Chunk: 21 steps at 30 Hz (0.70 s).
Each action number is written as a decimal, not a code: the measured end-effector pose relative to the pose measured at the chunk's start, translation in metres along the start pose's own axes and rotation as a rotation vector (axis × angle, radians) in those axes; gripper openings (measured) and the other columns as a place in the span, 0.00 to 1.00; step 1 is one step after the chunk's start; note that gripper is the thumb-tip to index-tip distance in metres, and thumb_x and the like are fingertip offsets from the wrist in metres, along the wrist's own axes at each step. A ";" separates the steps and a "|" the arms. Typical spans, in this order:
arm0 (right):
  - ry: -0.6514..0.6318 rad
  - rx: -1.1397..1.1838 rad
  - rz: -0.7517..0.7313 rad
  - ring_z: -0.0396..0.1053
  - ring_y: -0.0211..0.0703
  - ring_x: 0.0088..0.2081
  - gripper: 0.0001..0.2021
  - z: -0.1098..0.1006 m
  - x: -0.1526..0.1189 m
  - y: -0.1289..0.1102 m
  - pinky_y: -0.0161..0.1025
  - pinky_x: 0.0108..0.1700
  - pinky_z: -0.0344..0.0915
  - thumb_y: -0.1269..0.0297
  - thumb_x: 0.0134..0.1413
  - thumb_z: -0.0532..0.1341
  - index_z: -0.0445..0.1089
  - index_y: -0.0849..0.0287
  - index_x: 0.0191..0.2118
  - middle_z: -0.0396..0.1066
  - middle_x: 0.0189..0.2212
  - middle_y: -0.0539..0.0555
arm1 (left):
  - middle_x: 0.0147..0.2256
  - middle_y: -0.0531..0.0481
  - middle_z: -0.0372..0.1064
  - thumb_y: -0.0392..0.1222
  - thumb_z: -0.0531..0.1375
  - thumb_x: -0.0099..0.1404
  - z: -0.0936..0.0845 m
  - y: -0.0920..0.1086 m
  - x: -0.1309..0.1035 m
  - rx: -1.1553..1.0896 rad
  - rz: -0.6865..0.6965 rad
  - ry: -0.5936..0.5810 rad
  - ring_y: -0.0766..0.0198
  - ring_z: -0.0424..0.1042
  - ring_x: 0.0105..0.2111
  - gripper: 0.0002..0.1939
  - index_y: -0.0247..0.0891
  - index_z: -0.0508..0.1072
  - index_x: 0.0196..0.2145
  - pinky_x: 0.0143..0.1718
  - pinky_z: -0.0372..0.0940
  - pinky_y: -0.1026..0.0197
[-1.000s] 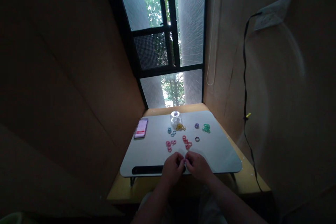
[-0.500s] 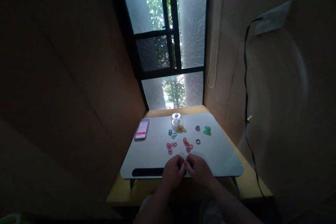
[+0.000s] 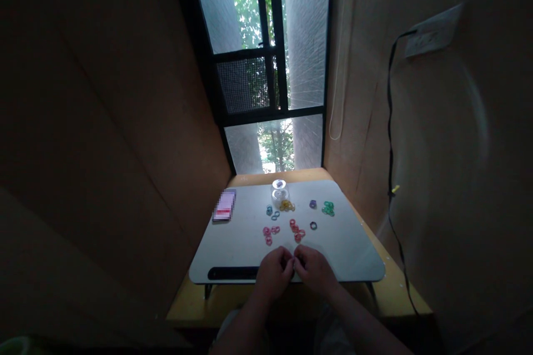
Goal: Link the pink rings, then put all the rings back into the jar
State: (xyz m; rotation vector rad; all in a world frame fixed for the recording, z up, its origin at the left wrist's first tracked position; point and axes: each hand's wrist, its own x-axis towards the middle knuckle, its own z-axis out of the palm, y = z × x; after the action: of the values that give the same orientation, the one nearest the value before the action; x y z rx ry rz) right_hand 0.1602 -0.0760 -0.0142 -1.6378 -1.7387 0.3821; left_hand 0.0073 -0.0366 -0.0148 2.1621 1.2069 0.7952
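Close together at the front of a white lap table (image 3: 341,255), my left hand (image 3: 275,273) and my right hand (image 3: 314,270) meet at the fingertips. Both are closed in a pinch, and what lies between the fingers is too small and covered to make out. Just beyond them are a cluster of small pink rings (image 3: 268,234) and a cluster of red rings (image 3: 296,230). A single dark ring (image 3: 313,226) lies to the right. Farther back are blue rings (image 3: 272,212), yellow rings (image 3: 287,206), a purple ring (image 3: 312,204) and green rings (image 3: 328,208).
A clear container (image 3: 280,193) stands at the table's back, by the yellow rings. A phone (image 3: 224,206) lies at the left edge. Along the front runs a black slot (image 3: 233,273), partly behind my left hand. Walls flank both sides; a black cable (image 3: 390,127) hangs on the right.
My hands stay together at the front edge with almost the same finger pose. The view has shifted very slightly; the rings lie as before.
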 end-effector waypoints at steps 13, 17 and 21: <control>0.008 0.012 0.006 0.62 0.37 0.28 0.05 0.000 -0.001 0.000 0.34 0.31 0.51 0.69 0.53 0.55 0.65 0.57 0.28 0.68 0.25 0.49 | 0.30 0.52 0.69 0.41 0.56 0.64 0.000 0.001 -0.001 0.033 0.002 -0.009 0.64 0.66 0.31 0.06 0.39 0.69 0.31 0.33 0.55 0.63; 0.004 0.008 0.007 0.62 0.37 0.28 0.05 0.001 -0.001 0.001 0.34 0.32 0.52 0.69 0.53 0.55 0.65 0.57 0.28 0.68 0.25 0.49 | 0.30 0.51 0.69 0.42 0.55 0.64 -0.001 0.002 -0.002 0.038 0.014 -0.009 0.64 0.65 0.31 0.06 0.39 0.70 0.32 0.33 0.55 0.62; 0.004 0.019 0.003 0.63 0.37 0.28 0.05 0.001 -0.002 0.002 0.34 0.32 0.52 0.69 0.54 0.55 0.64 0.57 0.28 0.67 0.25 0.49 | 0.29 0.51 0.68 0.42 0.55 0.64 -0.001 0.002 -0.004 0.053 0.018 -0.006 0.64 0.65 0.31 0.06 0.39 0.69 0.31 0.33 0.54 0.62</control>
State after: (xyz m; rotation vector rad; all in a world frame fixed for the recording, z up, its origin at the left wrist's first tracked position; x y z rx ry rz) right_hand 0.1607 -0.0775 -0.0171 -1.6271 -1.7252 0.3956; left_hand 0.0064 -0.0414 -0.0136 2.2200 1.2197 0.7716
